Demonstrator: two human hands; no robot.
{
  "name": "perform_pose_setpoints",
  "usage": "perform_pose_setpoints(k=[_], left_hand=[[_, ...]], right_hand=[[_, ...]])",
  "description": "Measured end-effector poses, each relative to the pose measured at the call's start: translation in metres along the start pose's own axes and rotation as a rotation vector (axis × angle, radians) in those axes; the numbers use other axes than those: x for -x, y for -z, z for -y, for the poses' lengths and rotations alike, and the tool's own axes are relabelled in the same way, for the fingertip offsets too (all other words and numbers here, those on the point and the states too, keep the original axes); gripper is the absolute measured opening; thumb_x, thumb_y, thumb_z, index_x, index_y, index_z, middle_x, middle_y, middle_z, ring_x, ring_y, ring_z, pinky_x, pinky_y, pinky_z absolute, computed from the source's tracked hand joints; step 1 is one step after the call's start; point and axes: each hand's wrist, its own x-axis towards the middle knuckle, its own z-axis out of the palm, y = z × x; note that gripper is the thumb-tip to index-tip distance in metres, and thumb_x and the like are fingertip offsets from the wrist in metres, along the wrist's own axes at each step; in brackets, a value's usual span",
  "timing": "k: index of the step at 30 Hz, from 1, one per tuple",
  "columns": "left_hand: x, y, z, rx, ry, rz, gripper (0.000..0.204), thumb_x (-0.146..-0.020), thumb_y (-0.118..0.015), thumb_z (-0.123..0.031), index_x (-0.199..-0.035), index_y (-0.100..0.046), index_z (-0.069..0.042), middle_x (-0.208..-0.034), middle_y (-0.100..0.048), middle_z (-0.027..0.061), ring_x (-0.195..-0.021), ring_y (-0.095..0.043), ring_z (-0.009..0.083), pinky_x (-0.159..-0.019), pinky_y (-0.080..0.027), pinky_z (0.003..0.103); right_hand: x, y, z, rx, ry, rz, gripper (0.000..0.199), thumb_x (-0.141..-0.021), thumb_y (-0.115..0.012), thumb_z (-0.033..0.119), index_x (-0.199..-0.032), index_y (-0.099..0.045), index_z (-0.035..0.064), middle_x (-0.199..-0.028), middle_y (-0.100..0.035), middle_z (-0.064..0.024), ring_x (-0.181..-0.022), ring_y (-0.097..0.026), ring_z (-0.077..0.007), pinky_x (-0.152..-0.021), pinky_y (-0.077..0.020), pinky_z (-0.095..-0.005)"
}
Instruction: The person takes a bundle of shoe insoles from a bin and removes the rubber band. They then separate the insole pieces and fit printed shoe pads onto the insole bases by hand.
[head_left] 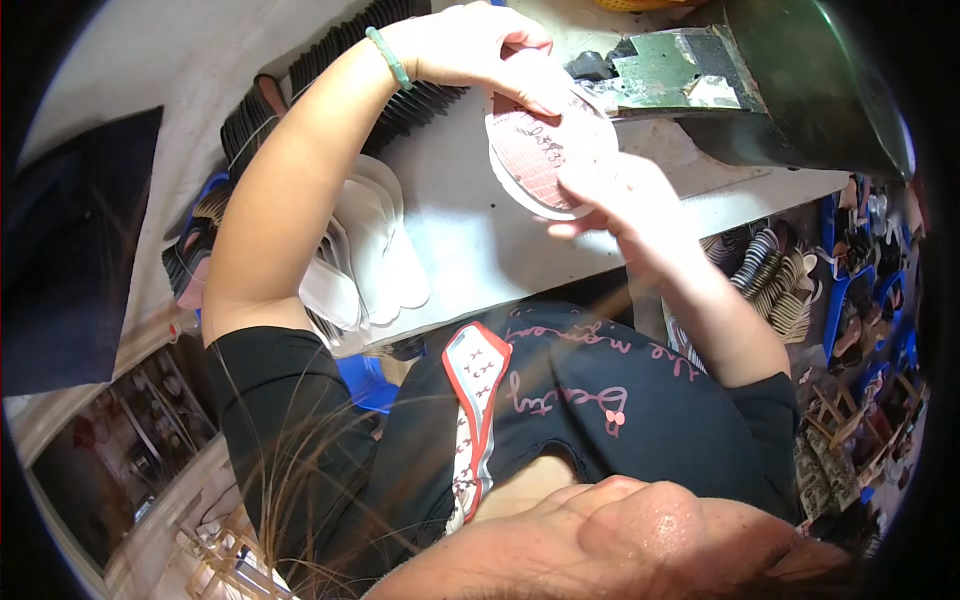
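Note:
Both my hands hold a flat, rounded sole-like piece (pixel 540 160) above the white worktable, with a pale pink face, a fine pattern, dark marks and a white rim. My left hand (pixel 490 50), with a green bracelet at the wrist, grips its upper edge, thumb on the face. The lower right edge is pinched between the thumb and fingers of my right hand (pixel 630 200). Bright light washes out part of the piece. Right behind it is the flat, worn plate (pixel 675 70) of a dark green machine (pixel 800 80).
White insoles (pixel 395 240) lie stacked on the table (pixel 460 250) left of my hands. Beyond my left forearm stand rows of black soles (pixel 350 50). Striped slippers (pixel 765 280) and blue crates (pixel 840 300) holding footwear sit below the table's right side.

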Motion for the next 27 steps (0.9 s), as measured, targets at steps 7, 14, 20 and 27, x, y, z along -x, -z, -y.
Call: perform_pose_setpoints(k=[7,14,20,27], left_hand=[[-0.003,0.005,-0.005,0.101,0.116,0.082,0.034,-0.083,-0.07,-0.021,-0.111,-0.063,-0.003,-0.1,-0.066,0.0061,-0.091,-0.06,0.0125,-0.081,-0.049,0.027],[0.0,0.01,0.005,0.084,0.069,0.039,0.033,-0.086,-0.066,-0.017,-0.115,-0.06,-0.002,-0.101,-0.065,0.0049,-0.092,-0.059,0.0127,-0.082,-0.049,0.027],[0.01,0.008,0.004,0.386,0.178,-0.095,0.024,-0.089,-0.064,-0.02,-0.105,-0.062,-0.002,-0.088,-0.062,0.0028,-0.079,-0.058,0.0083,-0.065,-0.049,0.023],[0.021,0.001,0.03,0.17,0.323,-0.064,0.027,-0.088,-0.065,-0.03,-0.088,-0.058,-0.004,-0.073,-0.055,-0.0049,-0.064,-0.048,0.0016,-0.053,-0.039,0.019]], right_hand=[[0.001,-0.007,-0.004,-0.069,0.134,-0.063,0.034,-0.094,-0.054,0.021,-0.11,-0.056,-0.0084,-0.101,-0.065,-0.0176,-0.082,-0.068,-0.0272,-0.07,-0.0563,-0.0319],[-0.003,-0.05,-0.016,-0.54,0.032,-0.022,0.045,-0.097,-0.046,0.021,-0.13,-0.037,-0.0092,-0.126,-0.051,-0.0235,-0.117,-0.053,-0.0325,-0.096,-0.0483,-0.0426],[-0.021,-0.07,-0.014,-0.901,0.155,-0.069,0.045,-0.097,-0.049,0.023,-0.129,-0.039,-0.0076,-0.126,-0.048,-0.0212,-0.12,-0.05,-0.0298,-0.097,-0.0446,-0.0402],[-0.019,-0.046,-0.003,-0.737,0.006,-0.05,0.04,-0.099,-0.043,0.021,-0.126,-0.041,-0.0084,-0.12,-0.053,-0.0226,-0.11,-0.058,-0.0334,-0.093,-0.0482,-0.041]])
